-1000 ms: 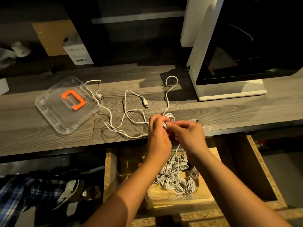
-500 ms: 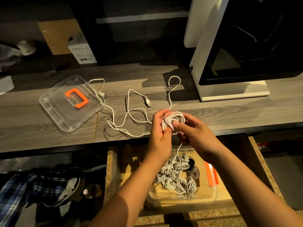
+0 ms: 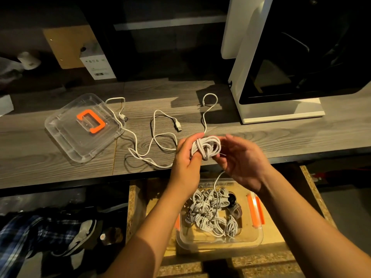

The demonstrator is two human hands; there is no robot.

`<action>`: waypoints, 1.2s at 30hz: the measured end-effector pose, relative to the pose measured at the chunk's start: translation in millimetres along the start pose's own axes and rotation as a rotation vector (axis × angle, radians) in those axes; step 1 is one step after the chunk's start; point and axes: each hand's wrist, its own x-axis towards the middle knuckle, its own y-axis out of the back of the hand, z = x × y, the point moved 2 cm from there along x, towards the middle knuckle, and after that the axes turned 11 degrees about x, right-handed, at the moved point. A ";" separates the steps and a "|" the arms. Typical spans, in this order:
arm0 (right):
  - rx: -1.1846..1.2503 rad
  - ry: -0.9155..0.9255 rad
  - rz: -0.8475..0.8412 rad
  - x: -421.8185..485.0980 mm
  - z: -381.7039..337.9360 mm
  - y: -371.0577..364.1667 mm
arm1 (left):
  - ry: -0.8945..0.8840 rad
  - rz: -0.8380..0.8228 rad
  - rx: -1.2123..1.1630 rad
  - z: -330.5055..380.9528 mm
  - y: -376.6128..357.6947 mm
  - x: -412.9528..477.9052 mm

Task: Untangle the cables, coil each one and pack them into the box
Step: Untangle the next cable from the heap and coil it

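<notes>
step: finishing a coil | left grip (image 3: 186, 155) curled round white coil (image 3: 205, 146) | right grip (image 3: 241, 157) loosely spread, just right of coil | box (image 3: 260, 236) below both grips | best, likely: pinch wraps tight, tuck hanging tail, lower straight in

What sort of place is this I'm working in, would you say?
Probably a home workshop or maker space: a wood-grain workbench, a white enclosed machine with a dark window, perhaps a 3D printer, and a chipboard drawer holding a clear box of coiled cables.
</notes>
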 end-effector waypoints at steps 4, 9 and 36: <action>0.018 0.037 -0.023 2.7 -2.4 1.1 | -0.146 -0.035 0.105 9.0 -2.0 -6.2; -0.182 0.068 -0.086 -3.5 -14.7 -2.8 | 0.116 -0.075 -0.197 1.7 -3.9 -7.5; -1.177 0.982 -0.015 3.3 44.2 37.9 | 0.595 0.113 -0.457 -29.4 -9.0 -35.5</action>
